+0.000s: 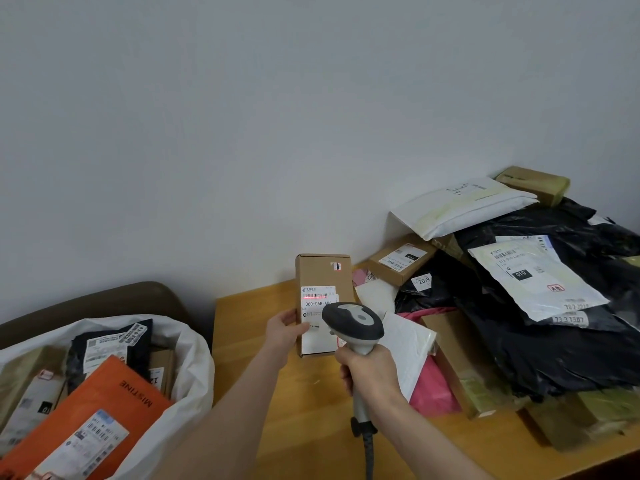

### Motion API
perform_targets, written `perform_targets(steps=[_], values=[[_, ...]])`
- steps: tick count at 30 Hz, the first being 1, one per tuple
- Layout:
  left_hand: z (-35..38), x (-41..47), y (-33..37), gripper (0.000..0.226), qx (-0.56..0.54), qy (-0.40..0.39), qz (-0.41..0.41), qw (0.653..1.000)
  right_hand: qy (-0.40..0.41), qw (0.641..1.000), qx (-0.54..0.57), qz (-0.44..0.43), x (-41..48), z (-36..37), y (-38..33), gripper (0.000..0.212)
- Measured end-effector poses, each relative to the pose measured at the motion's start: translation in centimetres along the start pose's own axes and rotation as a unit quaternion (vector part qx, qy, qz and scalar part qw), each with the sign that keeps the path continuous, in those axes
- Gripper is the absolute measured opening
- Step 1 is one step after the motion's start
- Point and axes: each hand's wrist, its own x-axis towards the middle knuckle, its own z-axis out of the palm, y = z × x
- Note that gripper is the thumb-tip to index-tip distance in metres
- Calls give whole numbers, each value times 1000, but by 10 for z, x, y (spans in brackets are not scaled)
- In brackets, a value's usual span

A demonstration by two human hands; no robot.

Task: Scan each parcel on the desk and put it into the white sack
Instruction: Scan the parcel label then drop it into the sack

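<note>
Grips the small cardboard box [322, 271] by its lower left edge with the left hand [282, 329], thumb laid across the front face, the other fingers hidden behind. Holds it upright above the desk [263, 393], label [317, 306] turned back toward the camera, probably so the barcode squarely meets the reader. Wraps the right hand [369, 370] round the handle of the grey scanner [353, 322], fingers clamped close together on it, head tipped up just in front of the label, cable hanging below the fist. Throws a red line [315, 295] across the barcode, so most likely mid-scan on this parcel.

Further out, left: keeps the white sack [194, 358] beside the desk and below its edge, mouth spread wide, presumably for an easy drop. Contains an orange mailer [114, 403] on top, a black bag [110, 344] with white labels behind it, and brown boxes at the sides.

Further out, right: leaves plenty to scan, heaped on the desk against the wall, namely black bags [554, 341], a white padded mailer [460, 206], a pink mailer [433, 393] and brown cartons.
</note>
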Motion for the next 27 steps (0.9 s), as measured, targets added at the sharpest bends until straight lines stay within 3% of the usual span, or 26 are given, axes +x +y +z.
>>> perform_targets(steps=[18, 27], values=[[-32, 6, -10, 47, -29, 35, 2, 999, -71, 997, -26, -27, 12, 21, -7, 20], [-118, -23, -11, 50, -76, 76, 14, 994, -165, 985, -19, -51, 18, 85, -23, 9]])
